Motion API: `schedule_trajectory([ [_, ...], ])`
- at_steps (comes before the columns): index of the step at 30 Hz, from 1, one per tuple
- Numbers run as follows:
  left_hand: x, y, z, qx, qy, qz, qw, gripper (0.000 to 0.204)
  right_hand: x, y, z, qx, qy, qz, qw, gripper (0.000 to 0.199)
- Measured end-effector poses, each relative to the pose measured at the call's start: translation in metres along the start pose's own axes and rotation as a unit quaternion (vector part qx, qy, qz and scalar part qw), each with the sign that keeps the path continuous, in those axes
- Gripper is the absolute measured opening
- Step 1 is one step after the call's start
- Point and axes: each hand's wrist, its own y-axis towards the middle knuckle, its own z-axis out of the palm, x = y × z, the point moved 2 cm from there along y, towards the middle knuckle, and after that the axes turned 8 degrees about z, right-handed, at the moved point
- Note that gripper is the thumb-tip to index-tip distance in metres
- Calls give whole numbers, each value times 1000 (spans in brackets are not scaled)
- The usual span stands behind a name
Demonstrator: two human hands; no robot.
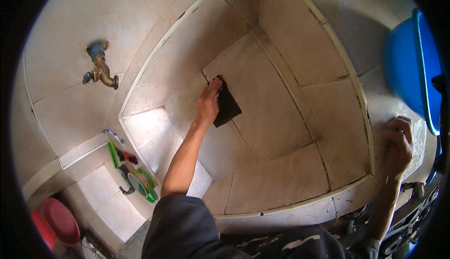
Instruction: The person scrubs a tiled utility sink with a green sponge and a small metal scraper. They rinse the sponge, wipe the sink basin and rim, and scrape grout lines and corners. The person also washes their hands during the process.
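Your left hand (pixel 207 100) has its fingers together and flat, pressing a dark scouring pad (pixel 227 105) against the floor of the tiled basin (pixel 281 184). Your right hand (pixel 398 146) rests curled on the rim, holding nothing as far as I can tell. The tiles look pale and dry, their grout lines dark; scrubbing seems barely begun.
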Motion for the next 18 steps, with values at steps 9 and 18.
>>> schedule_trajectory([
  [9, -49, 28, 28, 48, 26, 81, 995, 45, -2, -3, 2, 12, -35, -13, 999, 9],
  [18, -73, 38, 53, 13, 4, 62, 998, 42, -6, -1, 1, 9, -47, -3, 999, 6],
])
